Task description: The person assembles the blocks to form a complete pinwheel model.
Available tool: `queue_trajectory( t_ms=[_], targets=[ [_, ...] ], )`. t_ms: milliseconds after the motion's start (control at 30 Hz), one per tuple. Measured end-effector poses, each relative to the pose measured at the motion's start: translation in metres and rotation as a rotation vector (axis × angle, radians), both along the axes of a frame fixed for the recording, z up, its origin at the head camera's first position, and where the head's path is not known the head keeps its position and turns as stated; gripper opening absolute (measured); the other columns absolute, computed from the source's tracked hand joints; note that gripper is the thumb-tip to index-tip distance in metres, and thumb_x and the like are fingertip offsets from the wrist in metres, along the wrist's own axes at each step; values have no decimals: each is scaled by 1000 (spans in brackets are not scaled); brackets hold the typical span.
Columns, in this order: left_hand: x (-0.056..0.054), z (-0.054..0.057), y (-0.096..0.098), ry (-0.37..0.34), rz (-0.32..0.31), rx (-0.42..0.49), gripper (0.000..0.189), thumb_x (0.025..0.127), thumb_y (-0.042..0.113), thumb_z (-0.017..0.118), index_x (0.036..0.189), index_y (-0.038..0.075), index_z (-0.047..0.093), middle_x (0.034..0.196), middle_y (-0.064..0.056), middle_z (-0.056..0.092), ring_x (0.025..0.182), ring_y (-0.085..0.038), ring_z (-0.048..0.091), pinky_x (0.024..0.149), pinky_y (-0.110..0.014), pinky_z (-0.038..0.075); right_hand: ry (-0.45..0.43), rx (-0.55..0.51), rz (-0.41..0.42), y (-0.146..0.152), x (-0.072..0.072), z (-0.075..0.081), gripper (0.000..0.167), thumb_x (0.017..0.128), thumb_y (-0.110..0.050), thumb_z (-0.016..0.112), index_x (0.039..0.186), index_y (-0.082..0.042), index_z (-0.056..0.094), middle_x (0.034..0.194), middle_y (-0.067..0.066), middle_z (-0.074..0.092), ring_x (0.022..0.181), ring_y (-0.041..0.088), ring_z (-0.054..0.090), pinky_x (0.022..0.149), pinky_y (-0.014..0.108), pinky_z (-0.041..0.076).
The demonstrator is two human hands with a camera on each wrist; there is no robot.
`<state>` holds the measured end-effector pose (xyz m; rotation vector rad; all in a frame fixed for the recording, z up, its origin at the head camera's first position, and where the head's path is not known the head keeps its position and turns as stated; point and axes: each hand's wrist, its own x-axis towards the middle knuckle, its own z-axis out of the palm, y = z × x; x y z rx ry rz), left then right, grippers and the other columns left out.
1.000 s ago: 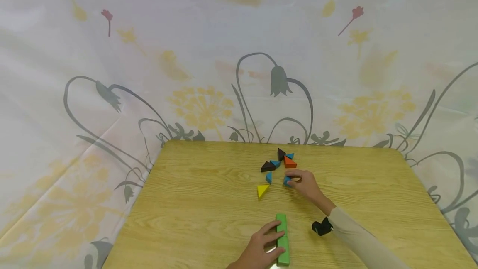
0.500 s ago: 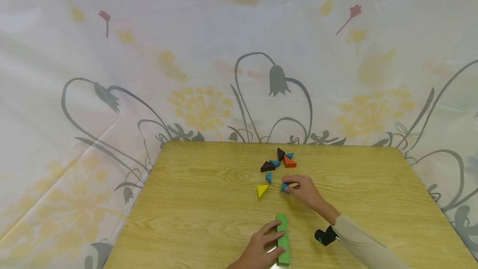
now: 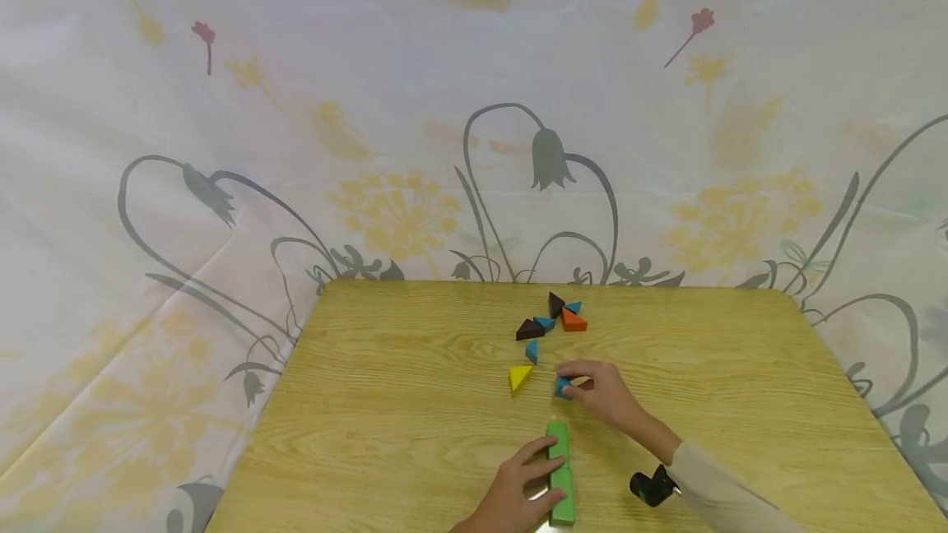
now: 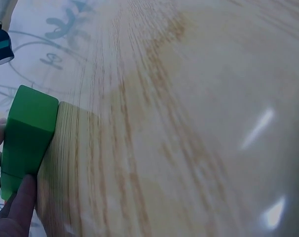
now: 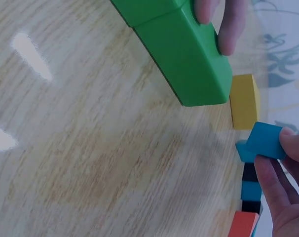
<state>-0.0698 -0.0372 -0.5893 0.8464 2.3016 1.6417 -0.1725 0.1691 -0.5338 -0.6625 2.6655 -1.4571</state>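
Note:
Two green blocks [image 3: 561, 496] lie end to end on the table. My left hand [image 3: 511, 484] rests on them from the left, fingers spread and fairly straight, fingertips on top. In the left wrist view, a finger [image 4: 23, 205] lies along the lower part of the green row. My right hand [image 3: 611, 401] pinches a small blue block [image 5: 265, 139] between thumb and fingers, beyond the far end of the green row. To its left lie a yellow triangular block [image 3: 520, 379] and a blue triangular block [image 3: 532, 351].
Farther back sit two black triangular blocks [image 3: 529, 329], more small blue ones [image 3: 544, 324] and a red-orange one [image 3: 573, 320]. A black device [image 3: 653, 486] is at the right wrist. The wood-grain table [image 3: 370, 401] ends at a flower-patterned cloth [image 3: 400, 105].
My right hand has moved toward the person and slightly left with the blue block, closer to the green row. The left hand and the green blocks have stayed put.

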Motion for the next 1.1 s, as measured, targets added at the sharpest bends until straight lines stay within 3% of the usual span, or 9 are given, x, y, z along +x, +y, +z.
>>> queue_trajectory(
  t_ms=[200,367,667,900,1100],
  targets=[
    [0,0,1,-20,-1,11,46,94,31,60,130,2,57,145,-4,38,130,-25,40,90,-16,43,26,-2,16,0,5,-3,25,83,4,68,109,4,69,115,19,63,96,31,64,68,21,54],
    [1,1,1,4,6,-2,46,94,31,60,129,2,57,145,-5,39,130,-26,40,91,-16,42,34,4,44,-1,10,-4,24,83,5,67,108,5,68,115,21,63,95,32,64,67,22,55],
    [2,1,3,-99,-10,66,47,94,28,60,131,-1,54,147,-6,34,131,-27,38,90,-17,44,48,-10,76,-5,16,-8,24,82,7,68,105,7,69,113,23,64,93,32,65,66,23,55],
    [1,-1,2,-76,-13,55,48,94,29,59,132,0,54,147,-6,35,131,-25,39,90,-16,44,22,-7,84,-8,20,-13,24,82,4,69,106,7,68,113,21,64,94,32,65,67,21,54],
    [1,0,2,-49,-31,76,46,95,24,58,131,-4,52,146,-12,34,129,-31,41,91,-19,45,3,4,97,-10,22,-16,23,83,5,68,106,7,68,111,21,65,92,31,65,67,20,54]
  ],
)
